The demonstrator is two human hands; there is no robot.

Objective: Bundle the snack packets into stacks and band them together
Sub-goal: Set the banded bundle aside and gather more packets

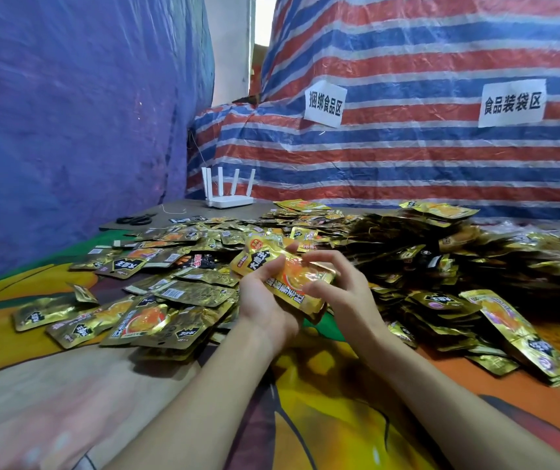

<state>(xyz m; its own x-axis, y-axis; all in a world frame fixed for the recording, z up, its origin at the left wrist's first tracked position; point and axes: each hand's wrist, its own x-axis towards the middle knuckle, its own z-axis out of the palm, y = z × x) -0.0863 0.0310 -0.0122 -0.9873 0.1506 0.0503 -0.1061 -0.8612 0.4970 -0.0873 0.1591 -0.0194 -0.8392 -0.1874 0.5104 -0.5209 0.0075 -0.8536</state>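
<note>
The fingers of the left hand (265,301) were curled from below around a small stack of snack packets (293,283), and the bent fingers of the right hand (337,288) pinched its right end. The stack was held just above a printed cloth (322,385) in orange, yellow and green. Many loose gold packets (407,252) lay spread over this cloth around the hands. Farther back were a white router (229,198) and black scissors (136,219). A blue tarp (68,113) hung at the left, and a striped tarp (407,157) with two paper signs (325,103) behind.
</note>
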